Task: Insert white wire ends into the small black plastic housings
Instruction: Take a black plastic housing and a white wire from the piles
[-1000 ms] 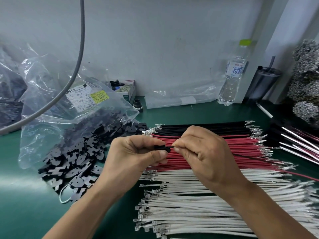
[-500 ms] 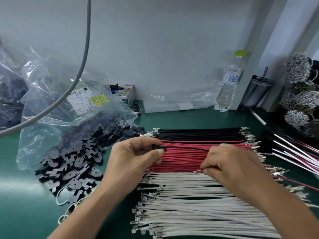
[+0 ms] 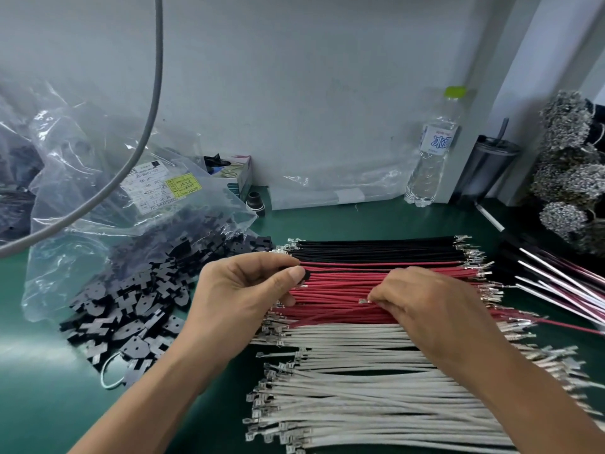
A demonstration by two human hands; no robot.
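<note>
Head camera looks down on a green bench where the left hand (image 3: 248, 290), at mid-frame, pinches a small black housing (image 3: 307, 276) between thumb and forefinger, a black wire running from it to the right. The right hand (image 3: 425, 306), right of centre, has its fingers curled on a red wire (image 3: 334, 312) whose metal terminal (image 3: 363, 301) pokes out at the fingertips; it rests over the red wires (image 3: 376, 283), not the white ones. White wires (image 3: 360, 381) lie in a loose fan across the lower middle of the frame, touching the red band above them, with black wires (image 3: 376, 249) topmost. Spare black housings (image 3: 131, 306) spill from a clear plastic bag (image 3: 82, 198) at left. These wires look light and limp, so I judge a grip close behind the crimped terminal gives the stiffness needed to steer the tip; held further back, the end would likely droop. Terminals seem thin and easily bent, so gentle pressure suits them. Housings are small, hard and probably slippery, best pinched by their flat sides with the opening facing the wire. Writing: the bag's white label (image 3: 147, 188) shows partly legible print, "PC" and a number ending "583203000"; its yellow sticker (image 3: 182, 185) is unreadable. A water bottle (image 3: 432, 152) at upper right carries blue Chinese characters, the first apparently "水".
</note>
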